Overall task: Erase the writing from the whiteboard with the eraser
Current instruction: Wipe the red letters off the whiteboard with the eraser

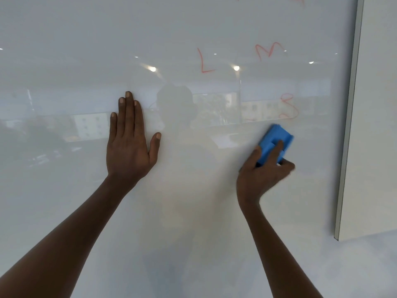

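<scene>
The blue eraser [275, 143] is pressed against the glossy whiteboard [193, 201], held in the right hand [261, 175]. The fingers [277, 150] of that hand curl over the eraser's back and the thumb sits on its left side, so the grip is closed around it; the hand's outer edge is a little blurred. Just above the eraser is a red letter S [289, 107], and higher up, above and to the left of the right hand, are a red L [204, 61] and a red M [268, 50]. More red marks [298, 0] are cut off at the top edge. The left hand [130, 147] lies flat on the board, well apart from the right hand, fingers straight and close together, thumb spread out, holding nothing. Beyond the right hand runs the board's grey frame edge [349, 125].
</scene>
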Demonstrator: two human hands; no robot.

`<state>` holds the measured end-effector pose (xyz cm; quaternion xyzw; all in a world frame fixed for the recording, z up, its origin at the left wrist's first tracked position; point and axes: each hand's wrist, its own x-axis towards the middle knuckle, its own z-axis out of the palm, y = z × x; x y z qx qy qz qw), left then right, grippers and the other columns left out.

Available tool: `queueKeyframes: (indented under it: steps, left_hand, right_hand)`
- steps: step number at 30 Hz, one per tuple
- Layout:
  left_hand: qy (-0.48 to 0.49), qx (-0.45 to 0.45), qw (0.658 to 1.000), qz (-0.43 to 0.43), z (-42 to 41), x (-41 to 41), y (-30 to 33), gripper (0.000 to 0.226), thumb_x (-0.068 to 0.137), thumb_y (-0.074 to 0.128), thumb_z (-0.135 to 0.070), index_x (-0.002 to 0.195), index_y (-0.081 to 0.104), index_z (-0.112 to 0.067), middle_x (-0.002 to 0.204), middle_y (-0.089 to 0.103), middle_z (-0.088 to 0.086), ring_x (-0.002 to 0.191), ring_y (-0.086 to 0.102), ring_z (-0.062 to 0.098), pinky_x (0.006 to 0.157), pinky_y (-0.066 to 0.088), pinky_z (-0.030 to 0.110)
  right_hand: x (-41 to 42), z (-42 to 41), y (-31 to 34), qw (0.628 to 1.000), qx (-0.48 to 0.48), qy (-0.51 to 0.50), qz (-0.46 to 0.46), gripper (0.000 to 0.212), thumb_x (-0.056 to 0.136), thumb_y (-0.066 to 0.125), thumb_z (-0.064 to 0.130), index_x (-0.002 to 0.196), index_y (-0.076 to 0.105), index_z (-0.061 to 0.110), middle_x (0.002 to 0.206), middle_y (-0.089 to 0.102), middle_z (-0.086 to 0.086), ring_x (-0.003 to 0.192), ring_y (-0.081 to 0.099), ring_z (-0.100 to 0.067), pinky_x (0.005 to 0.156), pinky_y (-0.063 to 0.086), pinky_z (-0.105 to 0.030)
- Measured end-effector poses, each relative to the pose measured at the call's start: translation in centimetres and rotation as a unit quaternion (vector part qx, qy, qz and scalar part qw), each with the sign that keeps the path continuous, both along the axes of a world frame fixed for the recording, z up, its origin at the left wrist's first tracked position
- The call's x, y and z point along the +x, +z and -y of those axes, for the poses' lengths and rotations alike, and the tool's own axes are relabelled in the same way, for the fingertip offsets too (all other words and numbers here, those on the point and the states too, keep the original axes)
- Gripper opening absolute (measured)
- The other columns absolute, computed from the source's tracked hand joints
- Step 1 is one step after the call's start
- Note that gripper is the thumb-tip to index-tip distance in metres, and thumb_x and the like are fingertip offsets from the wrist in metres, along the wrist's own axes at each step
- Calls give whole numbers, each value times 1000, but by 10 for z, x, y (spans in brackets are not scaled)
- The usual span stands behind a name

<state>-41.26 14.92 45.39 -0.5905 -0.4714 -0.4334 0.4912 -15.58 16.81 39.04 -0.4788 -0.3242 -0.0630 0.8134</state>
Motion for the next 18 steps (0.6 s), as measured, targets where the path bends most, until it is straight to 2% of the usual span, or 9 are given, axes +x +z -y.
queueKeyframes:
  steps: [4, 6, 8, 13, 18]
  left_hand:
    - [-2, -3, 1000, 1, 0, 1, -1, 75, 108, 34, -44, 163, 12, 3, 172, 8, 22, 162, 4, 32, 132, 3, 40]
    - [-1, -3, 1000, 4, 1, 1, -1, 75, 108, 34, -44, 163, 12, 3, 172, 8, 22, 162, 4, 32, 132, 2, 39]
    - [1, -3, 1000, 4, 1, 1, -1, 75, 108, 35, -44, 163, 12, 3, 172, 7, 21, 162, 3, 32, 132, 3, 39]
    - [4, -3, 1000, 4, 0, 1, -1, 76, 107, 36, -44, 164, 10, 1, 173, 6, 20, 162, 1, 30, 132, 5, 41]
    - [6, -10, 1000, 4, 1, 1, -1, 77, 107, 34, -44, 164, 9, 1, 173, 3, 19, 162, 0, 30, 132, 5, 42]
  right_hand:
    - [-24, 8, 20, 990, 49, 30, 127, 54, 96, 60, 26, 144, 45, 7, 104, 45, -20, 96, 45, -28, 83, 46, -36]
    - [-27, 11, 23, 976, 49, 30, 212, 54, 97, 59, 29, 146, 42, 11, 107, 46, -19, 98, 45, -26, 85, 48, -37]
    - [-25, 12, 23, 954, 49, 31, 296, 55, 97, 58, 29, 147, 40, 15, 110, 47, -20, 101, 46, -28, 86, 49, -41]
    - [-3, 13, 23, 880, 51, 18, 473, 48, 96, 59, 26, 142, 49, 15, 115, 52, -21, 101, 50, -32, 84, 47, -44]
    - [26, 8, 34, 842, 57, -1, 536, 47, 94, 59, 24, 141, 51, 18, 117, 52, -20, 99, 51, -32, 85, 46, -43]
